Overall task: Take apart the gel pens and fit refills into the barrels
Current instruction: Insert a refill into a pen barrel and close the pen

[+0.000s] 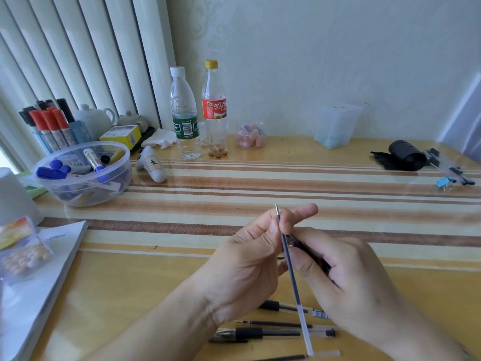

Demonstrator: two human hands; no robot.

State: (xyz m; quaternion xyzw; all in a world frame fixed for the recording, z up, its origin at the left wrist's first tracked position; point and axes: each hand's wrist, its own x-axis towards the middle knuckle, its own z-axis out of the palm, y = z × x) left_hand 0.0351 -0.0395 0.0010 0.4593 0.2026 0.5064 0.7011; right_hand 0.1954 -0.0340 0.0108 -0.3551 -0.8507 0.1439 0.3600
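We pinch a thin refill (291, 272) between the left hand's (250, 259) thumb and forefinger, metal tip pointing to twelve o'clock, its clear tube slanting to five o'clock. Our right hand (346, 280) curls around a dark grip piece (303, 246) touching it. Gel pens (276, 332) lie below on the glossy striped table (234, 178).

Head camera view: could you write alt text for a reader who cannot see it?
Above a striped wooden table, a person's left hand pinches a thin blue-inked pen refill near its metal tip while the right hand grips a dark pen piece. Black-gripped clear gel pens lie below the hands.
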